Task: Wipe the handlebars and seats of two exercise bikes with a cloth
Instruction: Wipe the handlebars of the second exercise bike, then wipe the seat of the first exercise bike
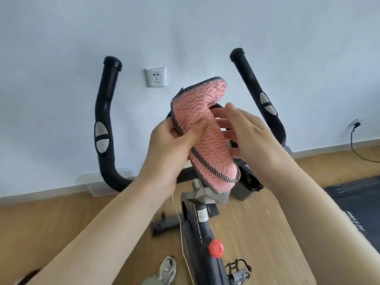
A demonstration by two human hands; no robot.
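A pink ribbed cloth (207, 138) with a black-and-white dotted border is folded and held up over the middle of the exercise bike. My left hand (172, 140) pinches its left edge between thumb and fingers. My right hand (244, 130) lies flat beside the cloth's right side, fingers spread and touching it. The bike's black handlebars rise on both sides: the left bar (104, 112) and the right bar (257, 93), each with grey sensor pads. The handlebar centre is hidden behind the cloth and hands. No seat is in view.
The bike's stem (202, 223) with a red knob (216, 248) runs down toward me, a pedal (239, 271) at its right. A white wall with a socket (156, 77) stands behind. A dark mat (362, 204) lies right; my shoe (167, 270) is on the wooden floor.
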